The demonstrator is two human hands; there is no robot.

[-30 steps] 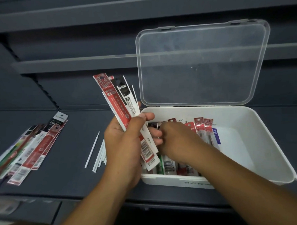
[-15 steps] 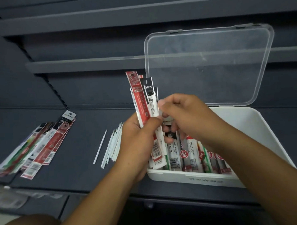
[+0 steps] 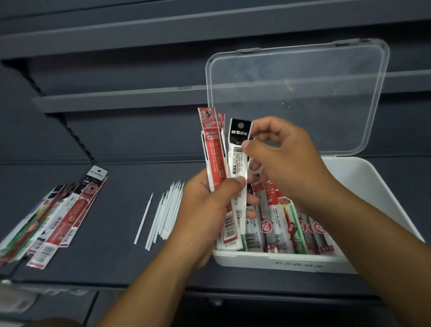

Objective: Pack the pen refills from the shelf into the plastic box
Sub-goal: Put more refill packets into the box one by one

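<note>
Firmly, left hand (image 3: pixel 206 213) grips refill packets (image 3: pixel 214 163); right hand (image 3: pixel 286 162) pinches black-topped packet (image 3: pixel 239 135).

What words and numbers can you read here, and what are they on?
"M&G 晨光": black-topped white refill packet, pinched by the right hand.
"DM-201", end unclear: black-topped packet lying on the dark grey shelf.
"福": red circles on packets in the white plastic box.
"2018": red-topped packet in that box.
Barcodes, small print, box-front lettering: too blurred.

Dark shelf (image 3: pixel 114 242), white plastic box (image 3: pixel 275 260), loose white refills (image 3: pixel 166 215), packaged refills (image 3: pixel 54 219)
</note>
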